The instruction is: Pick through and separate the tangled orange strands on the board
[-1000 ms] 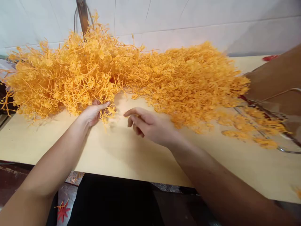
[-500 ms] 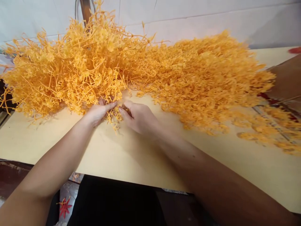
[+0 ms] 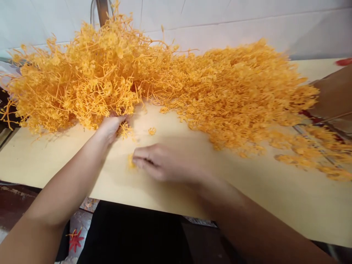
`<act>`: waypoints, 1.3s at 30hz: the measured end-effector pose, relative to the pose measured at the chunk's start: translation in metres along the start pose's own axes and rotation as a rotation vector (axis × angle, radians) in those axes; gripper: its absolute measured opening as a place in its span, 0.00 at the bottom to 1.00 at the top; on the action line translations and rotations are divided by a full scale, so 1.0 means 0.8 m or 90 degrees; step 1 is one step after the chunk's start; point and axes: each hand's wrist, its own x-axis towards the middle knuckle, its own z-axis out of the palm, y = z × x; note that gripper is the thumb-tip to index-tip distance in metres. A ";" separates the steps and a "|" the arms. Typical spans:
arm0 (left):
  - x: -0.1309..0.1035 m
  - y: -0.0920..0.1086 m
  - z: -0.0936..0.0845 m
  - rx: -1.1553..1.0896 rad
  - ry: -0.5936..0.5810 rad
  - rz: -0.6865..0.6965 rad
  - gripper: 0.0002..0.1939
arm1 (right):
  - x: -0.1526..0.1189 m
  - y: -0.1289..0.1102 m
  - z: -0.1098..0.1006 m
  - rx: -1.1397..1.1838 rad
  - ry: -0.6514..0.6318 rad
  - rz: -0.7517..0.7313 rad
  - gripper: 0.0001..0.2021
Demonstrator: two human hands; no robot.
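A large tangled pile of orange-yellow artificial flower sprigs (image 3: 96, 73) lies along the back left of the table. At its front edge my left hand (image 3: 110, 128) is closed on a sprig, its fingers partly hidden under the blooms. My right hand (image 3: 155, 161), blurred by motion, is pinched closed above the table nearer to me. From its fingertips pokes a small yellow flower piece (image 3: 131, 161), smeared too. One loose yellow floret (image 3: 151, 131) is between the two hands, over the tabletop.
A flatter heap of the same yellow florets (image 3: 236, 95) spreads over the right side of the pale table (image 3: 110, 183). A brown cardboard-like object (image 3: 334, 91) stands at the right edge. Behind is a white wall (image 3: 220, 18). A red star-shaped piece (image 3: 75, 240) lies below the table.
My right hand has pulled away from the left, toward me, with a small yellow piece in its fingers. A loose floret now shows between the hands. The left hand stays almost in place.
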 end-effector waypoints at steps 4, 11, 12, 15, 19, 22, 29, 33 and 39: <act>-0.005 0.002 -0.010 0.005 -0.088 -0.079 0.03 | -0.009 0.036 -0.022 0.036 0.241 0.133 0.06; -0.009 -0.002 -0.005 -0.047 -0.175 -0.112 0.07 | -0.020 0.057 -0.052 0.058 0.519 0.323 0.05; -0.010 -0.002 -0.003 -0.054 -0.176 -0.111 0.06 | -0.019 0.058 -0.052 0.048 0.519 0.339 0.05; -0.014 0.000 0.001 -0.055 -0.185 -0.115 0.05 | -0.018 0.070 -0.052 -0.058 0.539 0.371 0.05; -0.018 0.000 0.005 -0.061 -0.194 -0.113 0.06 | -0.027 0.088 -0.061 -0.240 0.630 0.444 0.06; -0.018 -0.002 0.005 -0.083 -0.196 -0.116 0.08 | -0.031 0.089 -0.061 -0.381 0.651 0.402 0.13; -0.017 -0.004 0.006 -0.115 -0.213 -0.130 0.11 | -0.004 0.059 -0.023 -0.332 0.499 0.128 0.08; -0.023 -0.002 0.011 -0.118 -0.228 -0.135 0.10 | 0.010 0.049 -0.004 -0.265 0.455 0.105 0.13; -0.026 -0.006 0.016 -0.104 -0.183 -0.103 0.06 | 0.021 0.047 0.005 -0.204 0.381 0.154 0.06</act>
